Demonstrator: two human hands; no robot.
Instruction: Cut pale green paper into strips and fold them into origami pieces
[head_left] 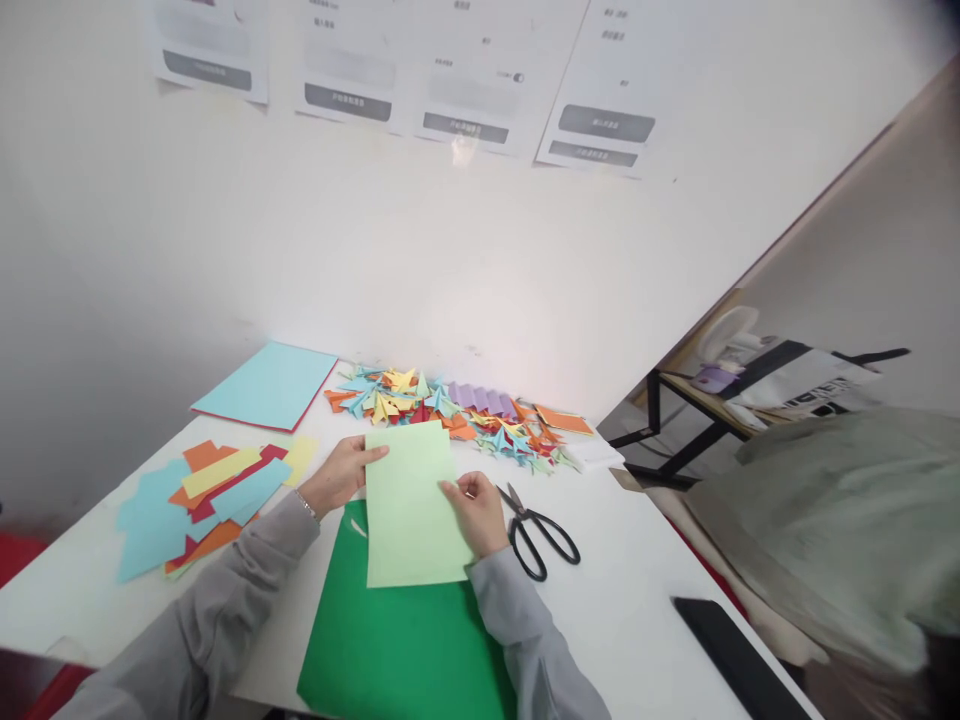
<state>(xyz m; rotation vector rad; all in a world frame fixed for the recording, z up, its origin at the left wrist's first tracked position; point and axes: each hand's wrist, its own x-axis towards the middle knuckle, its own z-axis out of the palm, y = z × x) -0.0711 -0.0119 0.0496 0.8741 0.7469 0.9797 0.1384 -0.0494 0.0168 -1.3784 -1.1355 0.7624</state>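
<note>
Loose grey long sleeves (217, 605), thin silvery bracelet (307, 503) beside left cuff (295, 522).

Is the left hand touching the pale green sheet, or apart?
Touching. The head view shows it: the left hand holds the pale green sheet near its upper left corner, thumb over the front face.

A plain, pale green rectangular paper (409, 525), smooth and without visible creases, is held by its upper left edge and its right side over the surface (622, 530), long sides pointing away from the wearer.
</note>
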